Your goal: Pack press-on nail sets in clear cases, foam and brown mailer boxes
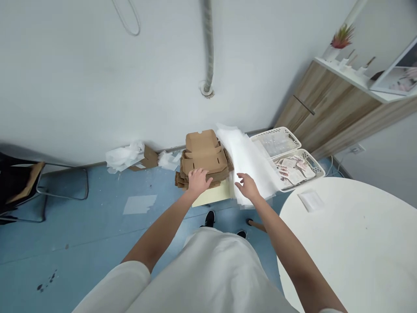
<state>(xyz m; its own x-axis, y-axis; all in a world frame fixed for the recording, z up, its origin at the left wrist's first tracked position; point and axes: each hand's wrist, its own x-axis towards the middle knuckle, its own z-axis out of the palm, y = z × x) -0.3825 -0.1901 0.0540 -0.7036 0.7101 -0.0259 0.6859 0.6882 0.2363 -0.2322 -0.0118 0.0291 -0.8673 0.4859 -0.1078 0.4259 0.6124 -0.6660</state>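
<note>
A stack of flattened brown cardboard boxes point(204, 161) lies on a pale yellow surface point(213, 195) in the middle of the head view. My left hand point(198, 181) is at the front edge of the stack, fingers spread over the cardboard, with nothing gripped. To the right of the stack is a pile of thin white sheets point(249, 161). Above the near left part of these sheets my right hand point(247, 186) is open, its fingers apart and curved, holding nothing.
Two white baskets point(321, 171) with packets and printed cards stand right of the sheets. A round white table point(352, 243) fills the lower right. White wrapping point(125, 155) and a cardboard box point(149, 158) lie by the wall; a chair point(61, 196) stands far left.
</note>
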